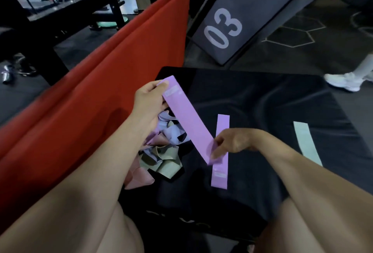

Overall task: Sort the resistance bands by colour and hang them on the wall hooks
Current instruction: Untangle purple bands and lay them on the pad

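Note:
A purple resistance band [186,118] is stretched flat between my two hands above the black pad [262,99]. My left hand [148,99] pinches its far end, and my right hand [232,141] pinches its near end. A second purple band [221,151] lies flat on the pad under my right hand. A pale green band [306,142] lies flat further right. A tangled pile of bands [163,151] in lilac, pink, pale blue and beige sits on the pad's left side, partly hidden by my left forearm. No wall hooks are in view.
Red mats [113,75] stand on edge along the left of the pad. A dark box marked 03 [242,16] leans behind the pad. Another person's white shoe [343,82] is on the floor at the right. A black metal rack [80,0] stands at the back left.

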